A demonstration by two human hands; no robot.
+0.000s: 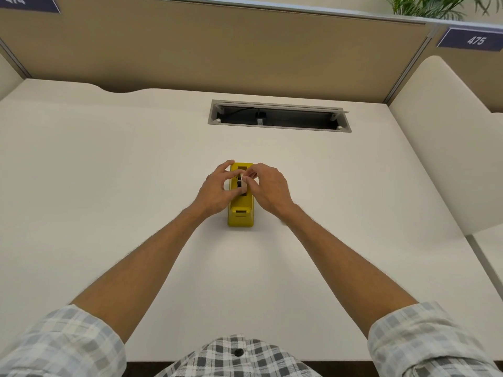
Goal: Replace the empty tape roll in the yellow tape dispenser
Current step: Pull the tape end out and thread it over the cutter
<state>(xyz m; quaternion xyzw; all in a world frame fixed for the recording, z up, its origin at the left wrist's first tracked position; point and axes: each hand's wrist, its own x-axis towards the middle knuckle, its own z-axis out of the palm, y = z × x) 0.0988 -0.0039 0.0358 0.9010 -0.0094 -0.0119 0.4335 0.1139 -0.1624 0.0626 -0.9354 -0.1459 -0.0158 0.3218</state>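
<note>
The yellow tape dispenser [241, 213] stands on the white desk [109, 186], its cutter end toward me. A whitish tape roll [241, 183] with a dark hub sits upright in the dispenser's slot. My left hand [216, 187] reaches in from the left, its fingers pinching the roll's left side. From the right, my right hand [268, 186] grips the roll's other side with thumb and fingertips. Both hands cover the dispenser's middle, so how deep the roll sits is hidden.
An open grey cable hatch [279, 115] is set in the desk behind the dispenser. A tan partition [217, 50] closes the back, a curved white divider [441, 137] stands on the right. A plant [435, 5] shows above the partition.
</note>
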